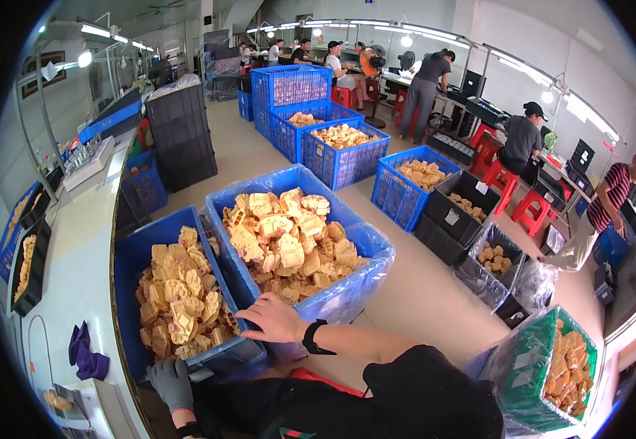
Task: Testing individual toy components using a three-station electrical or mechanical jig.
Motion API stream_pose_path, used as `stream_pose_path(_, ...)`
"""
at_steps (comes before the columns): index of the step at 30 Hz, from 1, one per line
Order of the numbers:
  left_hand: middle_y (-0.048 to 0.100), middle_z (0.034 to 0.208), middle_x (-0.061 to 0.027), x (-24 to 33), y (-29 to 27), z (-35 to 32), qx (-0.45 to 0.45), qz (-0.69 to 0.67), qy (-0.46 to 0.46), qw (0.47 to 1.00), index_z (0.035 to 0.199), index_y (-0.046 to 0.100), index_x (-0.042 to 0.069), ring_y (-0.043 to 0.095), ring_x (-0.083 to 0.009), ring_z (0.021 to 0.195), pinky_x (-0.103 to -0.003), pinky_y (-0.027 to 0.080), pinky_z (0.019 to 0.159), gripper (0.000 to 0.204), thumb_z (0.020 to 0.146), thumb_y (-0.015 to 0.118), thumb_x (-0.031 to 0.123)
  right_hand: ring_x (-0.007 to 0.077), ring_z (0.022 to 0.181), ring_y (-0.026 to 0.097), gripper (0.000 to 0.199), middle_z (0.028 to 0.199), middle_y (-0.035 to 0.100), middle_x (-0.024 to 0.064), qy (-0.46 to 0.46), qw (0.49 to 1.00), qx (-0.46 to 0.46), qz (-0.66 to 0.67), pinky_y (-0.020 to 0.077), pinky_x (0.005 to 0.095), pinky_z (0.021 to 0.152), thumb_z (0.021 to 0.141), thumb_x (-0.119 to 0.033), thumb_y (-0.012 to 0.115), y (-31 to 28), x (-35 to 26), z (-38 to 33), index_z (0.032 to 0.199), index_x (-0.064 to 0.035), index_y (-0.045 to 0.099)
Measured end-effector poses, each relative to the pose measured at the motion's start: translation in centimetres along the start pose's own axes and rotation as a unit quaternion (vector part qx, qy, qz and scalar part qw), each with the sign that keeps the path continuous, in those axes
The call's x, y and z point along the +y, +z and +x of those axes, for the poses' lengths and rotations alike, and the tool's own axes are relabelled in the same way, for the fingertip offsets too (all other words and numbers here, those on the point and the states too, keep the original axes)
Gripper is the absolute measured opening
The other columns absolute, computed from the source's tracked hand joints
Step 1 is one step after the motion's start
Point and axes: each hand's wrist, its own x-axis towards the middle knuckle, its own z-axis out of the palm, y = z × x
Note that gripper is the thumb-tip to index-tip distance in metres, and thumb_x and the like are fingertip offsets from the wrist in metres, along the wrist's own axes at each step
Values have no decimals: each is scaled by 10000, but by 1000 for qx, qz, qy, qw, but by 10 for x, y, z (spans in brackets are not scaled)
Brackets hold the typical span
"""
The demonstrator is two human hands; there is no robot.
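A blue crate (133,293) at the left holds a heap of tan, toy-like molded pieces (179,296). My left hand (171,383), in a grey glove, is at its near left corner with the fingers bent over the rim. My bare right hand (275,319), with a black band at the wrist, has its fingers spread across the crate's right rim; no piece shows in it. Just behind that hand stands a larger blue crate (351,296) lined with clear plastic, piled with similar tan pieces (288,238).
A long white workbench (76,256) runs along the left, with a purple cloth (87,353) on it. More blue crates (340,164), black crates (442,219) and a green crate (530,373) stand about the floor. Several people work at benches beyond, near red stools (533,212).
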Motion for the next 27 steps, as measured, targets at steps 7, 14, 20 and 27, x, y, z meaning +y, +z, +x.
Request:
stream_pose_path(7, 614, 964, -144, 12, -15, -16, 46, -160, 17, 986, 964, 623, 13, 560, -330, 960, -446, 420, 923, 150, 853, 618, 113, 239, 920, 589, 446, 913, 649, 66, -1, 999, 9, 39, 355, 354, 968, 914, -470, 582, 6, 2, -2, 1183, -115, 594)
stream_pose_path(14, 603, 982, -109, 28, -49, -41, 9, -384, -131, 914, 1018, 608, -27, 580, -224, 953, -339, 449, 883, 142, 939, 544, 72, 255, 899, 591, 426, 875, 638, 75, -10, 999, 0, 33, 381, 361, 924, 900, -434, 616, -9, -6, -4, 1163, -99, 604)
stream_pose_path(20, 618, 995, -83, 21, -34, -47, -35, -374, -149, 915, 1014, 623, -15, 584, -165, 949, -298, 455, 886, 132, 938, 565, 75, 223, 919, 603, 429, 934, 658, 65, 1, 1000, -28, 9, 370, 353, 958, 920, -463, 572, -3, -4, 1, 1192, -131, 593)
stream_pose_path(27, 633, 968, -46, 20, -34, -67, -17, -467, -192, 863, 1023, 620, -10, 567, -117, 900, -265, 460, 836, 154, 966, 554, 117, 210, 968, 594, 439, 946, 649, 53, 6, 999, -51, 8, 325, 356, 1009, 935, -478, 542, -6, -3, 4, 1213, -140, 576)
